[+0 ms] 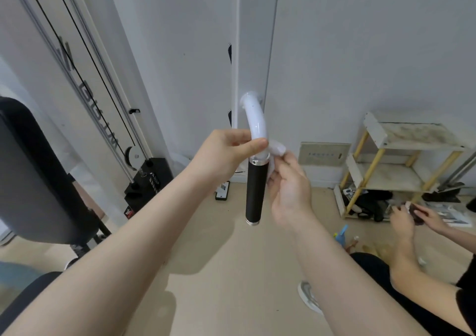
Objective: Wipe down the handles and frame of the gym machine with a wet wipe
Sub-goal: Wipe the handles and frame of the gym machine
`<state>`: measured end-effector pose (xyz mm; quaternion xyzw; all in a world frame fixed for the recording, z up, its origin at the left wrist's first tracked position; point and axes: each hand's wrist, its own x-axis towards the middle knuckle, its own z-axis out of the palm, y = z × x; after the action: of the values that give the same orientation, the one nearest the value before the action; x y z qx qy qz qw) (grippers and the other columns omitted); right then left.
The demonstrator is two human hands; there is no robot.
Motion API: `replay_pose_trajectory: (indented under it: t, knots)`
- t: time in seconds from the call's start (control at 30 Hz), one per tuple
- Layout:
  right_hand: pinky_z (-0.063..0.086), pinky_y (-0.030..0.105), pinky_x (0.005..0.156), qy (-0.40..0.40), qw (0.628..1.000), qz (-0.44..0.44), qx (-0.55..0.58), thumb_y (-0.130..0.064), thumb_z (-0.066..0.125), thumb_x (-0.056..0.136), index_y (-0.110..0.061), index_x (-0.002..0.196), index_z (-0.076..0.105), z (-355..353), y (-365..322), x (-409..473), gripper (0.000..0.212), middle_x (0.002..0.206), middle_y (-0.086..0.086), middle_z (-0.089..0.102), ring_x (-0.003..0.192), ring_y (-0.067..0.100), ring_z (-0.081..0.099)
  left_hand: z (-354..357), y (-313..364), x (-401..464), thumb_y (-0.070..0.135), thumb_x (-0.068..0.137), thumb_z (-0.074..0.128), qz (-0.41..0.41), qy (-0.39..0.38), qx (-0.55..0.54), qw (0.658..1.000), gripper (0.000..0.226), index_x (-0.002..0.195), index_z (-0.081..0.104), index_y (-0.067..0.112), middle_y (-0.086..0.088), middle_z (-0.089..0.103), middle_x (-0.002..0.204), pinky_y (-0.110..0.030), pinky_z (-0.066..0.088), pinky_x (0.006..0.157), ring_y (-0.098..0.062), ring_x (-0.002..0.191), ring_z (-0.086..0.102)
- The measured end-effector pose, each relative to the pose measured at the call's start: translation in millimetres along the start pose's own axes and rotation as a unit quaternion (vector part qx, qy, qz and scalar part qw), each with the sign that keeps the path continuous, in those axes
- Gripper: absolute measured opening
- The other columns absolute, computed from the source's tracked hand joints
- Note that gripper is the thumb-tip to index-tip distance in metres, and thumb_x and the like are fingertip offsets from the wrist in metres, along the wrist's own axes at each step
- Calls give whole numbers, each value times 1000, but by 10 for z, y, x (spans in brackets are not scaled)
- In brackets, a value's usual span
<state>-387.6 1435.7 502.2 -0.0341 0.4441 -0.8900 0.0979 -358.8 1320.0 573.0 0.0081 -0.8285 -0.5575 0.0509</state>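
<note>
Low on your right, a wooden shelf [381, 160] with pale, stained boards stands against the wall; dark items sit jumbled on its bottom level, too blurred to name. At the centre, the handle [253, 194] hangs with its long axis nearly upright, free end pointing at the floor. Its grip is a matte black cylinder capped by shiny metal rings, and above it a glossy white tube [253, 119] curves up to the white upright of the frame [257, 52]. Your left hand [226, 155] curls around the tube just above the top ring, thumb laid across the front. Your right hand [291, 181] pinches a crumpled white wipe [277, 150] between thumb and fingertips, pressing it against the right side of the joint. On your left, black cables [85, 60] run down toward a black weight stack [149, 181]. Another person's hands [412, 217] show at the far right.
</note>
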Motion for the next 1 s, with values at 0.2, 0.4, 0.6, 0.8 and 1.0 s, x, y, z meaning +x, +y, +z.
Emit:
replay_pose_trajectory:
  t: [0.2, 0.4, 0.6, 0.8, 1.0]
  knots:
    - [38, 24, 60, 4, 985, 7, -172, -6, 42, 93, -18, 73, 50, -273, 267, -153, 25, 66, -1, 52, 65, 13, 50, 69, -4, -95, 34, 90, 57, -8, 37, 19, 999, 21, 99, 68, 19, -1, 70, 98, -24, 42, 83, -14, 89, 62]
    - [35, 9, 53, -50, 961, -97, -254, -9, 42, 96, -26, 79, 51, -241, 45, -150, 26, 69, -11, 52, 60, -2, 48, 174, 4, -178, 36, 92, 52, -13, 96, 34, 995, 12, 91, 64, 34, 12, 65, 86, -15, 41, 71, 5, 72, 55]
    - [41, 22, 81, -73, 976, 10, -204, -33, 41, 95, -25, 89, 61, -426, 339, -246, 22, 88, -5, 63, 87, 9, 57, 236, 55, -217, 36, 94, 49, -28, 118, 70, 990, 15, 92, 64, 36, 3, 63, 90, -29, 40, 74, -12, 79, 52]
    - [42, 17, 67, -141, 948, -139, -249, -14, 46, 96, -23, 108, 66, -203, -58, -16, 25, 72, -19, 61, 68, 3, 55, 293, 96, -239, 31, 96, 45, -42, 125, 64, 989, 20, 102, 63, 26, -5, 65, 99, -23, 41, 75, -8, 82, 53]
    - [35, 21, 56, -119, 905, 32, -408, -20, 37, 97, -10, 94, 62, -544, 421, -135, 27, 63, -5, 50, 64, 18, 45, 312, 101, -253, 32, 96, 44, -49, 142, 77, 986, 20, 104, 61, 26, -3, 66, 101, -27, 43, 80, -12, 90, 56]
